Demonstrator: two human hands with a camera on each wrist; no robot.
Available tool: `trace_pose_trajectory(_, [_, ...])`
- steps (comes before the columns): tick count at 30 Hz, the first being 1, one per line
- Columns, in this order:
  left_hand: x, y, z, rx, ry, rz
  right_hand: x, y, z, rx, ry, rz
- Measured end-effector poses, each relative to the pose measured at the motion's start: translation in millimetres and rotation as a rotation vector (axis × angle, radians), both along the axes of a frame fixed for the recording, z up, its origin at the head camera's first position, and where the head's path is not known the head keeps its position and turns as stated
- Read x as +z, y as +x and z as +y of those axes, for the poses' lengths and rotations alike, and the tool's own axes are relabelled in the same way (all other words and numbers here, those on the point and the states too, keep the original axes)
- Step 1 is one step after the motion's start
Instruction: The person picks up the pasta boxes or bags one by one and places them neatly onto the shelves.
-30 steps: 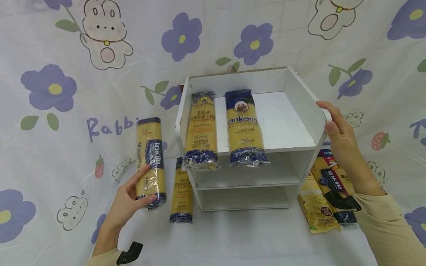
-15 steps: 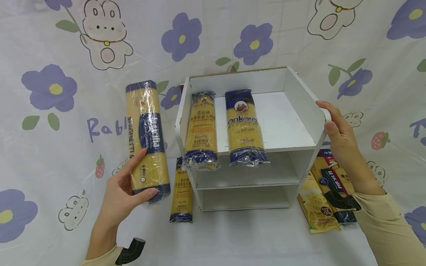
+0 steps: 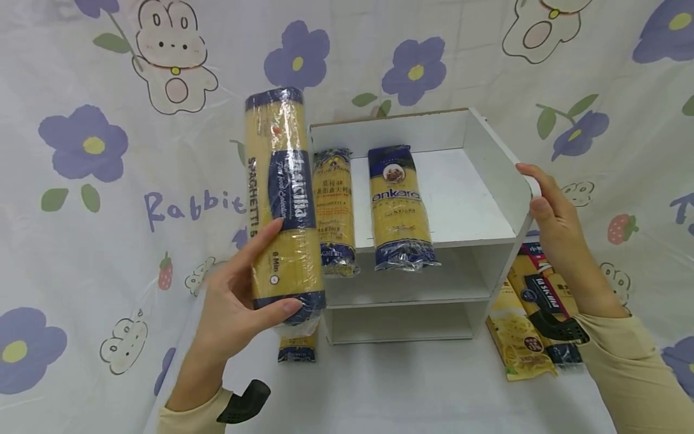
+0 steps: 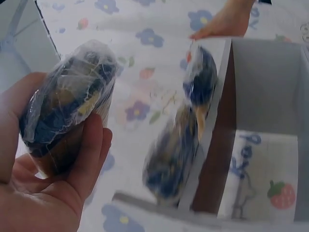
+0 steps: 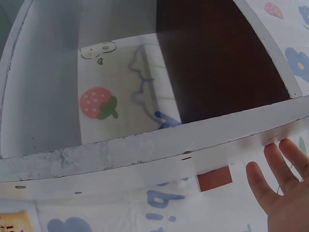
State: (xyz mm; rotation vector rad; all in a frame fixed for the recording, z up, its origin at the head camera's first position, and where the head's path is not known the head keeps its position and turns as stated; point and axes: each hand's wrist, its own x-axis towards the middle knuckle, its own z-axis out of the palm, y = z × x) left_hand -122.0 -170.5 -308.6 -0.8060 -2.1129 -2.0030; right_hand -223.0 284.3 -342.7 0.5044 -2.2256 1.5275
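My left hand (image 3: 230, 307) grips a clear-wrapped spaghetti pack (image 3: 287, 187) with navy bands and a "la sicilia" label, fingers behind and thumb across its lower front. Held up and nearly upright, it overlaps the left side of the white shelf unit (image 3: 493, 199) in the head view. In the left wrist view the pack's crinkled end (image 4: 72, 96) faces the camera. My right hand (image 3: 561, 229) holds the unit's right side panel at its front corner. On the top shelf lie another spaghetti pack (image 3: 336, 211), partly hidden, and an "ankara" pasta pack (image 3: 401, 211).
Below the held pack, the lower end of another spaghetti pack (image 3: 297, 349) shows on the white table (image 3: 401, 392). Right of the unit lie a yellow noodle bag (image 3: 520, 337) and a dark-labelled pasta pack (image 3: 542, 289). Behind hangs a flower-and-rabbit printed cloth (image 3: 179, 144).
My left hand has raised the spaghetti pack from beside the unit and carried it rightward, now overlapping the top shelf's left end. The right hand stays on the side panel.
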Motion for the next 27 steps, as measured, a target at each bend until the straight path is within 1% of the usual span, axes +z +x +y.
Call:
trace_pose_trajectory(3, [6.3,0.3,19,-0.057,0.029,-0.010,0.7,0.6,0,-0.003,0.008,-0.002])
trace_pose_trajectory(7, [12.0,0.2,46,-0.132,0.068,-0.045,1.3,0.9,0,-0.006,0.013,-0.001])
trace_pose_trajectory(10, [13.9,-0.1,66,-0.177,0.074,-0.068,1.3,0.6,0,-0.005,0.013,-0.007])
trace_pose_trajectory(13, [13.5,-1.2,88,-0.224,0.074,-0.057,0.9,-0.2,1,0.002,0.011,0.004])
trace_pose_trajectory(16, [10.4,-3.0,113,-0.279,0.069,-0.030,0.1,-1.1,3,0.013,0.005,0.031])
trace_pose_trajectory(18, [7.9,-3.1,131,-0.315,0.067,-0.038,-0.4,-1.5,3,0.022,-0.008,0.048])
trace_pose_trajectory(20, [5.1,-2.5,148,-0.335,0.060,-0.063,-0.5,-1.5,3,0.033,-0.016,0.056])
trace_pose_trajectory(23, [0.5,-0.3,171,-0.367,0.086,-0.123,-0.1,-0.8,0,0.029,-0.022,0.045])
trace_pose_trajectory(26, [-5.9,1.8,190,-0.379,0.107,-0.163,1.2,0.5,-2,0.001,-0.013,0.020])
trace_pose_trajectory(27, [-9.0,2.2,196,-0.375,0.110,-0.166,1.6,1.0,-2,-0.008,-0.011,0.009])
